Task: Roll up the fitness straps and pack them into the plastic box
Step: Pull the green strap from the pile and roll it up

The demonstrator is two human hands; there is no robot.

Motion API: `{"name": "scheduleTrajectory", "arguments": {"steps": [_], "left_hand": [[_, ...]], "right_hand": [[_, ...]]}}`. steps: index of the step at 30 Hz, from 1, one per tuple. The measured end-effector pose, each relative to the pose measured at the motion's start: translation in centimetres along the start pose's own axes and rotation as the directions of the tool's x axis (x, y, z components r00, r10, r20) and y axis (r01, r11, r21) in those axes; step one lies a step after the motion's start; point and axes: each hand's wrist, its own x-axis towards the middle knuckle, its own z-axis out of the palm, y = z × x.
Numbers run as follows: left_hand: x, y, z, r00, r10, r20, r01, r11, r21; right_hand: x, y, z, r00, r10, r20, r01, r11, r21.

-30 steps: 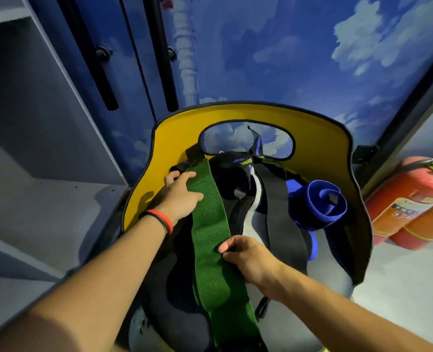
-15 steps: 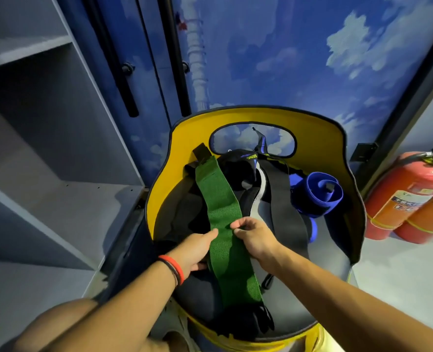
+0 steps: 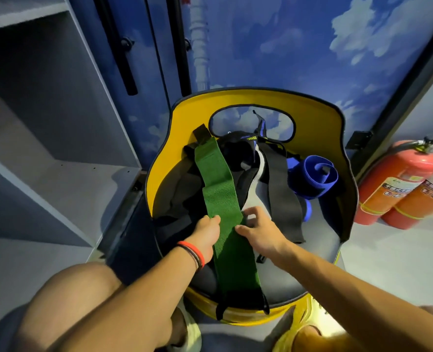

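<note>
A long green strap (image 3: 220,196) lies flat along the seat of a yellow chair (image 3: 312,115), its near end hanging over the front edge. My left hand (image 3: 206,235) presses on the strap's left edge at mid-length. My right hand (image 3: 258,229) rests on its right edge, thumb and fingers pinching the fabric. A rolled blue strap (image 3: 314,175) sits at the seat's right side. Black straps (image 3: 281,194) and other dark gear lie under and beside the green one. No plastic box is in view.
Grey shelves (image 3: 65,189) stand to the left of the chair. Two red fire extinguishers (image 3: 398,184) lean at the right on the floor. A blue cloud-painted wall (image 3: 274,47) rises behind the chair. My knees are at the bottom.
My left hand slid from the strap's far end back to its middle, opposite my right hand. The view pulled back and down, showing the chair's front edge and my knees.
</note>
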Motion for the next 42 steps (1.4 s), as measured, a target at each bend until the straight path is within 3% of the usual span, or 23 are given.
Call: {"name": "scheduleTrajectory", "arguments": {"steps": [3, 7, 12, 14, 19, 23, 27, 29, 32, 36, 42], "left_hand": [[0.7, 0.3, 0.1, 0.999, 0.028, -0.027, -0.027, 0.998, 0.048], [-1.4, 2.2, 0.7, 0.995, 0.094, -0.014, -0.094, 0.995, 0.015], [-1.3, 1.9, 0.9, 0.994, 0.083, 0.065, -0.076, 0.992, -0.099], [-1.7, 1.7, 0.6, 0.993, 0.103, 0.053, -0.099, 0.993, -0.066], [-4.1, 1.1, -0.2, 0.957, 0.241, -0.160, -0.209, 0.958, 0.194], [-5.9, -0.6, -0.8, 0.951, 0.289, -0.108, -0.205, 0.854, 0.477], [-7.5, -2.5, -1.5, 0.945, 0.317, -0.081, -0.202, 0.760, 0.617], [-8.1, -3.7, -1.7, 0.941, 0.334, -0.061, -0.214, 0.723, 0.656], [-8.9, -5.0, -1.6, 0.932, 0.362, -0.034, -0.251, 0.708, 0.660], [-9.2, -5.4, -1.5, 0.924, 0.374, -0.075, -0.265, 0.772, 0.577], [-8.5, -4.9, -1.3, 0.924, 0.362, -0.121, -0.258, 0.826, 0.502]], "right_hand": [[-0.6, 2.3, -0.7, 0.999, -0.052, 0.009, 0.052, 0.976, -0.210], [-0.8, 4.1, -1.4, 0.991, -0.134, 0.017, 0.132, 0.936, -0.325], [-0.4, 5.1, -1.4, 0.998, -0.064, 0.011, 0.065, 0.981, -0.183], [-0.1, 5.4, -1.1, 0.998, -0.059, -0.032, 0.054, 0.988, -0.144], [0.1, 5.7, -0.4, 0.993, -0.066, -0.096, 0.053, 0.990, -0.130], [-0.5, 5.3, -0.9, 0.991, -0.096, -0.094, 0.081, 0.985, -0.154], [-1.1, 5.5, -1.8, 0.982, -0.184, -0.047, 0.148, 0.896, -0.418], [-1.3, 5.7, -1.9, 0.985, -0.173, -0.027, 0.140, 0.871, -0.471], [-1.4, 5.7, -2.0, 0.991, -0.135, -0.001, 0.121, 0.887, -0.446], [-1.9, 5.4, -1.9, 0.995, -0.099, 0.013, 0.098, 0.936, -0.338], [-2.4, 5.3, -2.2, 0.970, -0.238, 0.040, 0.233, 0.880, -0.415]]}}
